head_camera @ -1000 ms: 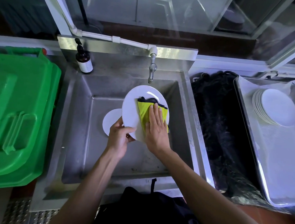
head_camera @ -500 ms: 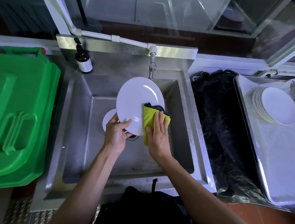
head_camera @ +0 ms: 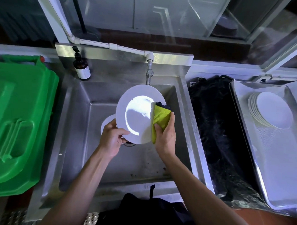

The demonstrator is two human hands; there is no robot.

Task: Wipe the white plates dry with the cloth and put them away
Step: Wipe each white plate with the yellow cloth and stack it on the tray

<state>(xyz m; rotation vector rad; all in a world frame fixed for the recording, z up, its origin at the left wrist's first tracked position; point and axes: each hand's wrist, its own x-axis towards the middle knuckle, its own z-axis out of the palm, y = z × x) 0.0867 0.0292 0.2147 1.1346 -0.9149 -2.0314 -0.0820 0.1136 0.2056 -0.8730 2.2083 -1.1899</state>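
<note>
Presently both forearms reach forward over the front edge of the stainless steel sink (head_camera: 72, 126), meeting above the basin. Left hand (head_camera: 111, 139): wrist bent slightly inward, thumb lying across the lower left face of the round white plate (head_camera: 135, 115), other fingers hidden beneath its rim, gripping it. Plate held tilted above the basin, face turned toward the camera, bright glare across its centre, top edge just under the metal tap (head_camera: 148, 75). Right hand (head_camera: 165, 135): fingers curled round a folded yellow-green cloth with a dark edge (head_camera: 159, 119), thumb on the near side, clamping the cloth over the plate's right rim. Cloth wraps the edge; how much lies behind the plate cannot be told. A second white plate (head_camera: 107, 124) lies on the sink floor, mostly hidden behind the left hand and the held plate. Dark brown pump bottle with a white label (head_camera: 81, 68) stands on the sink's back left corner. Green plastic bin lid (head_camera: 16, 123) to the left of the sink. To the right, a black bag-lined bin (head_camera: 216, 132), then a shallow metal tray (head_camera: 278, 160) carrying a stack of white plates (head_camera: 270, 112) at its far end, well apart from the hands.
</note>
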